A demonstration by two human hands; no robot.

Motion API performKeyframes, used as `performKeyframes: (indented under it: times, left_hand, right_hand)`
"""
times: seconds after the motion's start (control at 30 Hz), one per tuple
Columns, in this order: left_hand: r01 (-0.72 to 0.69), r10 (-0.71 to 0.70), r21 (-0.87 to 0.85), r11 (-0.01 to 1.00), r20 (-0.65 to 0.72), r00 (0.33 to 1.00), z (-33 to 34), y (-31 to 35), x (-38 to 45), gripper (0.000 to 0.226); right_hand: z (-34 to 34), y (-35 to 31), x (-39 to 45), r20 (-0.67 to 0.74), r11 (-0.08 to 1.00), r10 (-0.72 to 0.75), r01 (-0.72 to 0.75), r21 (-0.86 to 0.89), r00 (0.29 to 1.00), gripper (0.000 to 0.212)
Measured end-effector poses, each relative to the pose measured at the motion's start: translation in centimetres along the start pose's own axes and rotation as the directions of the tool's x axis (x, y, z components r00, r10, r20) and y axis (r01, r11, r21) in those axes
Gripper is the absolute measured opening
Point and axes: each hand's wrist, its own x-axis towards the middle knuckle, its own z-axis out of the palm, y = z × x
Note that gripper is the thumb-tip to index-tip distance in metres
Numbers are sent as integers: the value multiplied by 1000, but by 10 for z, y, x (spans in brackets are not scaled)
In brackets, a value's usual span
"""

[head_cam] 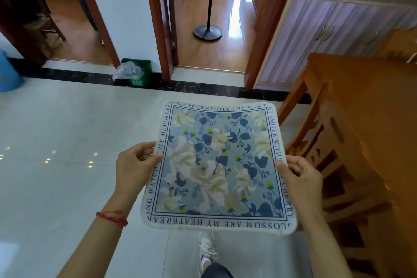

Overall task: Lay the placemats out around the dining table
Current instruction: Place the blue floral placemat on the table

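A square placemat point(216, 165) with blue and cream flowers and a lettered white border is held flat in the air above the tiled floor. My left hand point(135, 162) pinches its left edge, thumb on top. My right hand point(302, 176) grips its right edge the same way. Whether more mats lie stacked under the top one I cannot tell. The orange wooden dining table point(372, 101) stands to the right of the mat, its top bare where visible.
A wooden chair point(334, 165) is tucked against the table's near side. A green bin point(137, 72) sits by the wall between two doorways. A black lamp stand point(208, 31) is in the far room. A blue bucket point(9, 72) stands at far left. A cabinet point(316, 38) lines the right wall.
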Motion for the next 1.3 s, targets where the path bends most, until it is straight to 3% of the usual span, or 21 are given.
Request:
performKeyframes:
  times: [0.43, 0.83, 1.2, 1.3]
  left_hand:
    - [20, -20, 11, 1000, 13, 1000, 77, 44, 143, 27]
    - [-70, 52, 79, 994, 213, 976, 139, 87, 298, 24]
    - [-206, 159, 37, 978, 511, 845, 229, 146, 378, 25]
    - [-236, 190, -5, 972, 608, 771, 267, 163, 375, 25]
  right_hand:
    - [34, -23, 156, 8, 998, 64, -64, -11, 998, 4]
    - [78, -45, 255, -190, 985, 168, -160, 58, 967, 13]
    - [64, -41, 292, -476, 970, 241, -209, 121, 846, 6]
    - [43, -33, 289, -554, 959, 282, -236, 155, 783, 4]
